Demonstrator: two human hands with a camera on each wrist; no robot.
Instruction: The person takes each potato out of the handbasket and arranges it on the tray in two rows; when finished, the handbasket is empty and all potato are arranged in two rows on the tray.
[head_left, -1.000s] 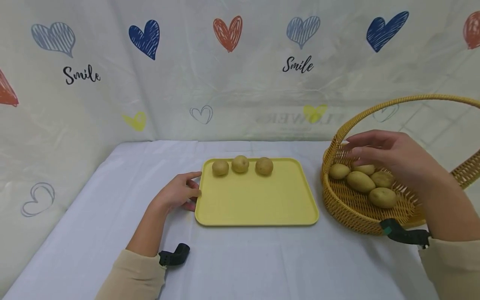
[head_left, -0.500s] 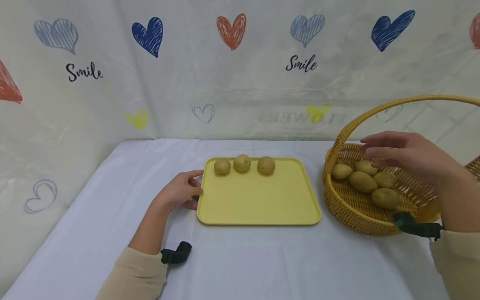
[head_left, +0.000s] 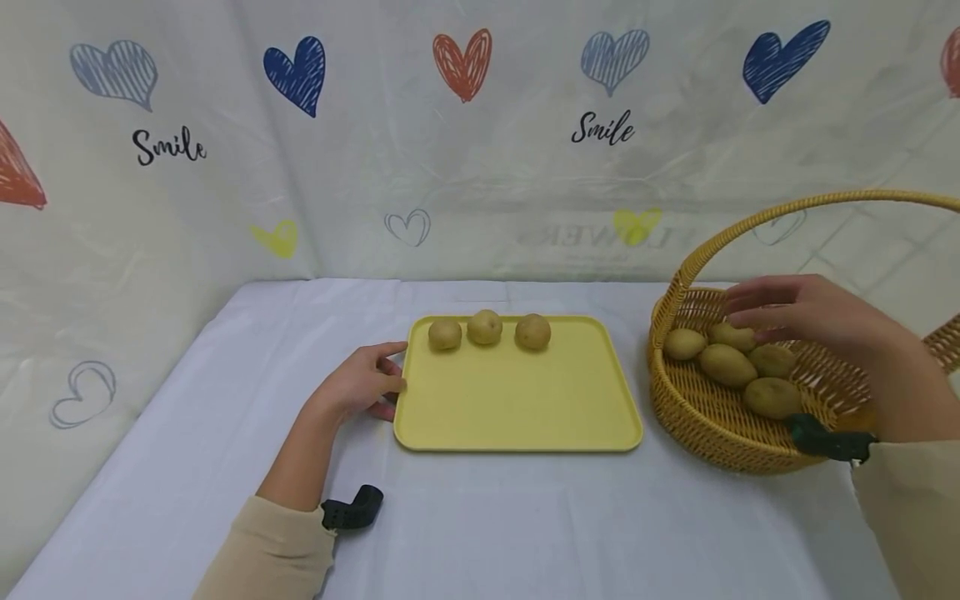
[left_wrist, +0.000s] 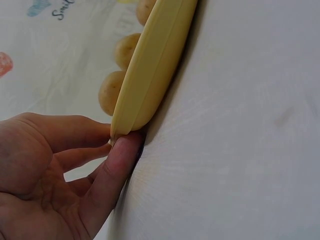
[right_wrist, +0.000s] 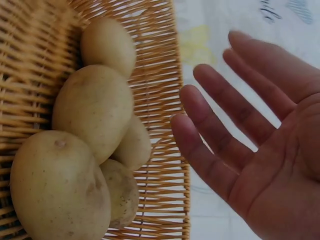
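Observation:
My left hand [head_left: 363, 385] is at the left edge of a yellow rectangular tray [head_left: 517, 400]. In the left wrist view, fingertips lie on both sides of the rim of the tray [left_wrist: 150, 70], gripping it. Three potatoes sit along the tray's far side: a left potato [head_left: 445, 334], a middle potato [head_left: 484, 327] and a right potato [head_left: 533, 332]. Over the wicker basket [head_left: 720, 446] hovers my right hand [head_left: 817, 317], fingers loosely extended and holding nothing. Several potatoes lie in the basket, among them a large potato [right_wrist: 60, 187]; the right wrist view shows a gap between them and my fingers.
The basket's tall handle [head_left: 810, 200] arches beside and above my right hand. A white cloth [head_left: 480, 525] covers the table. Behind stands a pale curtain [head_left: 360, 158] printed with hearts and words.
My right hand has drawn a little to the right over the basket, then dipped slightly toward the potatoes. My left hand stays on the tray's edge. The view has shifted slightly.

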